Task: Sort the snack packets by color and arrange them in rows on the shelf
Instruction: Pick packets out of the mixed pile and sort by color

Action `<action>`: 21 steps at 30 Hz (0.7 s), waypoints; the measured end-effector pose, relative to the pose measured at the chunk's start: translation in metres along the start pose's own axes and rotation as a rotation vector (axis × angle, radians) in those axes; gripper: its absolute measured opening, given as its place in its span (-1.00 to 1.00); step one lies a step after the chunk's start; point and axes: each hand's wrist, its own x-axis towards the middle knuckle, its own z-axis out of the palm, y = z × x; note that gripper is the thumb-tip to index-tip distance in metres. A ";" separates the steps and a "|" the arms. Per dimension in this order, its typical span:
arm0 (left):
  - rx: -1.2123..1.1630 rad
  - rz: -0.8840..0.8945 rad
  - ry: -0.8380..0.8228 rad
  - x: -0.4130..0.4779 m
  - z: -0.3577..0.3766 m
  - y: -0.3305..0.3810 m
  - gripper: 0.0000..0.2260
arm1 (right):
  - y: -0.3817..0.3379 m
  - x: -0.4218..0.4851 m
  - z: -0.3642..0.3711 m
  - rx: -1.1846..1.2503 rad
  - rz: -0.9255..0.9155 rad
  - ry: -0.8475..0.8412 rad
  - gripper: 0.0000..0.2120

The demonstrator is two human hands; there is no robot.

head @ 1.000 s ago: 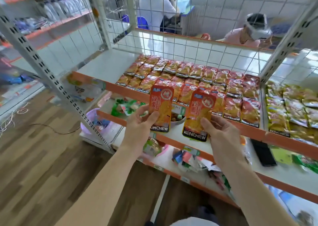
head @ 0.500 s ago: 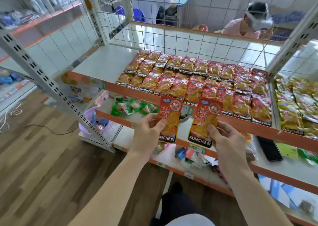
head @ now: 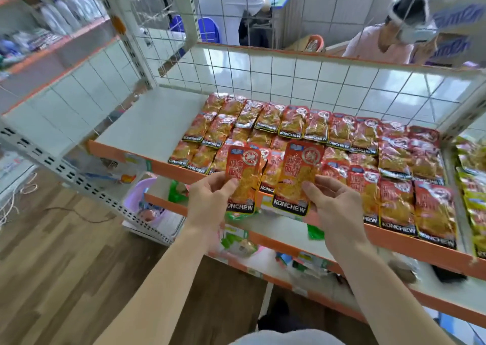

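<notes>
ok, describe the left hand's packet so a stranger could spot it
Find the shelf carrying rows of flat packets. Before its front edge, two orange ones are held upright. Yours is the left packet in the left hand, not the right packet.

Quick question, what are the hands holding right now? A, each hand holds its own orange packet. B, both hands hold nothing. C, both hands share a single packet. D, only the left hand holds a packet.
A: the left hand pinches one orange packet by its lower edge, and the right hand pinches a second orange packet beside it.
</notes>
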 end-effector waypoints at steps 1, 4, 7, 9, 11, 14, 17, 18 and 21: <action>0.004 -0.002 0.013 0.005 0.001 0.002 -0.91 | -0.003 0.005 0.004 -0.025 -0.008 -0.006 -0.87; 0.012 -0.002 0.036 0.018 0.003 0.005 -0.92 | -0.009 0.018 0.013 -0.086 -0.044 -0.026 -0.80; 0.030 0.014 0.045 0.033 0.002 0.006 -0.92 | -0.009 0.030 0.021 -0.124 -0.054 -0.049 -0.78; 0.048 0.029 0.045 0.045 0.002 0.009 -0.93 | -0.009 0.038 0.025 -0.140 -0.056 -0.048 -0.77; 0.052 0.032 0.041 0.058 0.000 0.012 -0.95 | -0.010 0.045 0.031 -0.176 -0.077 -0.038 -0.80; 0.103 0.036 0.013 0.083 -0.002 0.014 -0.94 | -0.012 0.055 0.043 -0.202 -0.097 -0.031 -0.83; 0.212 0.059 -0.019 0.109 -0.004 0.015 -0.93 | -0.013 0.066 0.058 -0.242 -0.105 -0.013 -0.81; 0.244 0.074 -0.024 0.117 -0.004 0.015 -0.93 | -0.014 0.069 0.064 -0.270 -0.109 -0.006 -0.80; 0.323 0.151 -0.051 0.142 -0.007 0.016 -0.92 | -0.011 0.080 0.083 -0.323 -0.113 0.020 -0.71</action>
